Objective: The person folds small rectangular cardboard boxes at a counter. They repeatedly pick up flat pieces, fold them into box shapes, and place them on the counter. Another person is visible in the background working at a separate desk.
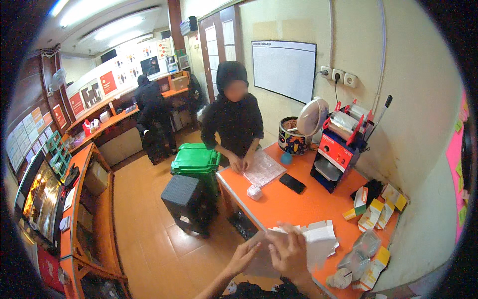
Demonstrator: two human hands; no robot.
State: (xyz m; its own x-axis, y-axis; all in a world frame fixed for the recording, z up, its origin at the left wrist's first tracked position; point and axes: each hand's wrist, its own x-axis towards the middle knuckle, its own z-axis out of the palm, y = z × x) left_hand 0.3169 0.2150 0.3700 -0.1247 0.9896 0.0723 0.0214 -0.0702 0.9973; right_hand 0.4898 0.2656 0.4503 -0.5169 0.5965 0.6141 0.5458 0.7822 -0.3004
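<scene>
My left hand [245, 255] and my right hand [290, 251] are close together over the near edge of the orange table [239, 187]. Between them they grip a thin, pale sheet [261, 265], perhaps paper or card. My fingers are closed on its upper edge, and the right fingers are slightly blurred. Beside my right hand, flattened white cardboard [321, 236] with uneven edges lies on the table. Part of it is hidden behind that hand.
Across the table a co-worker [234, 112] handles a clear plastic sheet [266, 168]. Around it lie a crumpled white ball [254, 192] and a phone [292, 183]. A red-and-blue sealing machine [336, 149], a patterned pot [291, 139], small boxes [371, 214] and clear containers [356, 260] stand rightward. A green bin [195, 158] and black stool [186, 199] stand left.
</scene>
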